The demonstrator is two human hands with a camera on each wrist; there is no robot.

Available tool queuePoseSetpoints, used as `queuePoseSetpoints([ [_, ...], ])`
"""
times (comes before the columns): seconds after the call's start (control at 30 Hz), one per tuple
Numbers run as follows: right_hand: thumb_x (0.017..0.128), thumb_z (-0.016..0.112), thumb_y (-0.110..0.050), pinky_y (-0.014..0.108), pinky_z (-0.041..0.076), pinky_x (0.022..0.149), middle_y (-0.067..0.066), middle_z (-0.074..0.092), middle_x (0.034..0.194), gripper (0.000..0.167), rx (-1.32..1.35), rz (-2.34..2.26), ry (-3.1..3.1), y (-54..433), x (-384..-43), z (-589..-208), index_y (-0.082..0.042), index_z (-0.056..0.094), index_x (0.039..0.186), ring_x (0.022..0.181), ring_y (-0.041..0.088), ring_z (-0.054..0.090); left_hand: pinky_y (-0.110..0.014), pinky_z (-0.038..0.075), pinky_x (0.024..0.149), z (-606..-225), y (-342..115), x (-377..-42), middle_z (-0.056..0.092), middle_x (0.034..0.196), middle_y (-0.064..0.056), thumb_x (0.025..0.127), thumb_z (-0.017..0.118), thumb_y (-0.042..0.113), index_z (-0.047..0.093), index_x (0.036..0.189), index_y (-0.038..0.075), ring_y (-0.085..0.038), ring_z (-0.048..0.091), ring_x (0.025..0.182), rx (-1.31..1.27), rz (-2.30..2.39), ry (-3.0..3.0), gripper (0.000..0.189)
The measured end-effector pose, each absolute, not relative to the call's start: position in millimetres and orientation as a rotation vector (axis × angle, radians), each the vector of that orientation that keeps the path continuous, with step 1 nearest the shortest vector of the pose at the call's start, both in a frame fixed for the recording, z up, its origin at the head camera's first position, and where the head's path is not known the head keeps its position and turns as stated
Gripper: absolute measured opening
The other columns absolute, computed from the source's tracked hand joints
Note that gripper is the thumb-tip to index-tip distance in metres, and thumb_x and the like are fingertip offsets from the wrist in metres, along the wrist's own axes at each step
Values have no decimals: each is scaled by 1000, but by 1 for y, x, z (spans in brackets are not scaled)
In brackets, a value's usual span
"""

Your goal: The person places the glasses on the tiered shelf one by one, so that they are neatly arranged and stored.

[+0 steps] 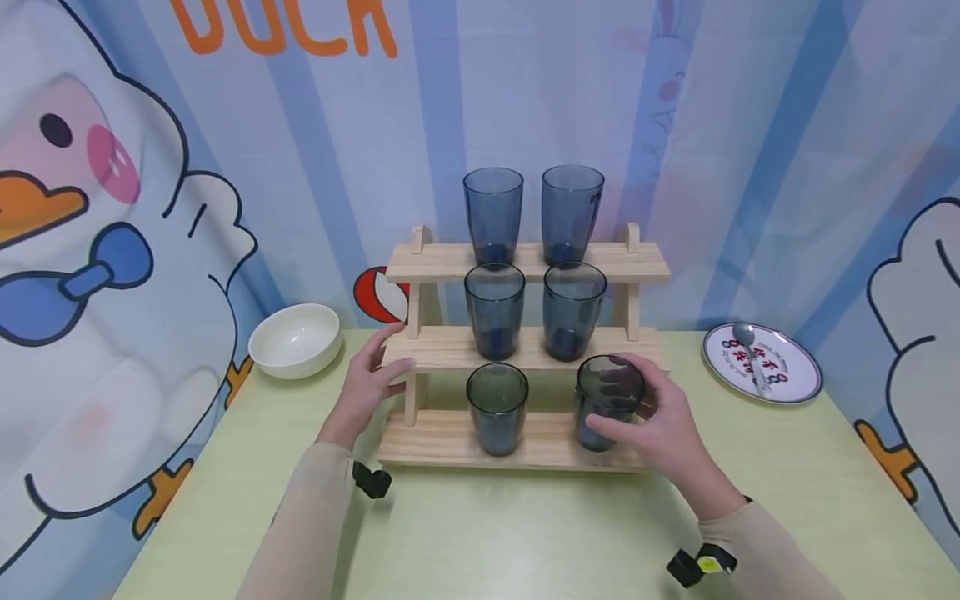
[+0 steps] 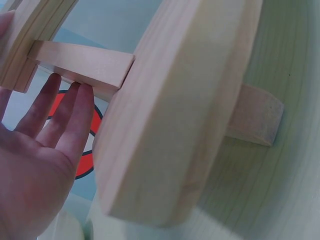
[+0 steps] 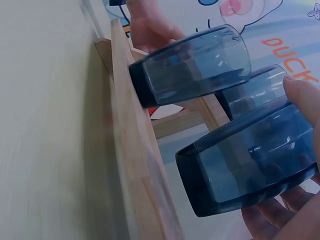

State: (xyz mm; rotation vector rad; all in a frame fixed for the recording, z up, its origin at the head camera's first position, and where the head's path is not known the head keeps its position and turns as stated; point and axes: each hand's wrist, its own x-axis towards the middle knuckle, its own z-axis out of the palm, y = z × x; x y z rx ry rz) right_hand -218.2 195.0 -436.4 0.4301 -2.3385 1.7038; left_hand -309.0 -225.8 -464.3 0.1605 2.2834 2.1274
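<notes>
A three-tier wooden rack [image 1: 442, 437] stands on the table with blue-grey drinking glasses in pairs on its tiers. My left hand [image 1: 367, 383] holds the rack's left end at the middle tier, thumb in front; in the left wrist view its fingertips touch the wooden upright [image 2: 82, 62]. With my right hand [image 1: 663, 421] I grip a tinted drinking glass [image 3: 250, 160] from its right side, thumb in front and fingers behind. That glass is mouth up, slightly tilted, over the right part of the bottom tier. Beside it stands another glass [image 1: 498, 412] on the same tier.
Two glasses, one of them the left glass [image 1: 495, 312], stand on the middle tier, and two more, including the right glass [image 1: 572, 212], on top. A white bowl [image 1: 295, 342] sits at left. At right, a printed plate [image 1: 723, 375] bears a spoon [image 1: 752, 360]. A cartoon curtain [image 1: 337, 150] hangs behind.
</notes>
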Motion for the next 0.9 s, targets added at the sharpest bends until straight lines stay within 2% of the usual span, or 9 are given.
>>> queuePoseSetpoints([
  [0.17, 81, 91, -10, 21, 55, 89, 11, 61, 136, 78, 444, 1745, -2362, 185, -221, -440, -15, 54, 149, 113, 22, 63, -62, 52, 104, -465, -225, -310, 49, 154, -16, 101, 71, 19, 45, 159, 31, -39, 56, 130, 157, 2127, 2282, 64],
  [0.57, 79, 92, -9, 24, 57, 90, 6, 61, 136, 78, 530, 1782, -2339, 169, -223, -446, -17, 56, 148, 114, 22, 65, -63, 52, 104, -464, -225, -309, 49, 153, -17, 101, 71, 19, 45, 159, 30, -39, 56, 130, 143, 2123, 2284, 64],
  [0.9, 81, 90, -6, 24, 57, 89, 12, 62, 134, 75, 570, 1779, -2296, 166, -226, -452, -12, 55, 147, 111, 21, 66, -62, 52, 104, -464, -226, -309, 49, 155, -15, 102, 71, 18, 45, 159, 31, -39, 56, 131, 141, 2119, 2288, 64],
])
